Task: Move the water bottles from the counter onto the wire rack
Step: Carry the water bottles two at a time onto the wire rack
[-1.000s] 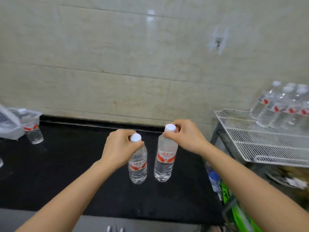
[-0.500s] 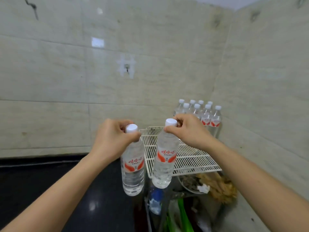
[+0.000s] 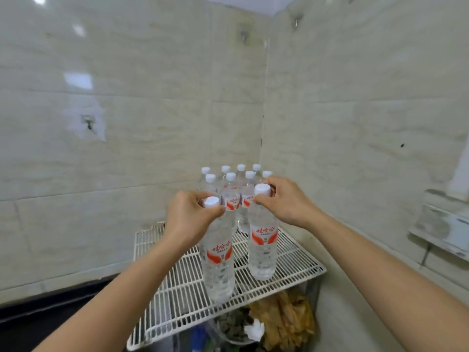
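A person's two bare forearms reach forward from the near edge toward a white wire rack (image 3: 177, 283) that stands in the corner of a room with pale tiled walls. The left hand (image 3: 189, 219) is curled closed around the neck of a clear water bottle (image 3: 218, 265), fingers wrapped just under its white cap. The bottle hangs upright over the near-middle of the rack; whether its base touches the wires cannot be told. The right hand (image 3: 286, 200) pinches the neck of a second water bottle (image 3: 262, 250) with thumb and fingers closed below the cap. This bottle is also upright, just right of the first, its base low over the rack's right side. Both bottles carry a white label with red markings.

At the far end of the rack, against the corner, a cluster of matching bottles (image 3: 234, 181) stands upright in close rows, white caps showing above the hands. To the near left, a dark tabletop (image 3: 50, 316) meets the rack's edge. Beneath the rack's near edge lie brownish scraps and a crumpled white tissue (image 3: 254, 330).
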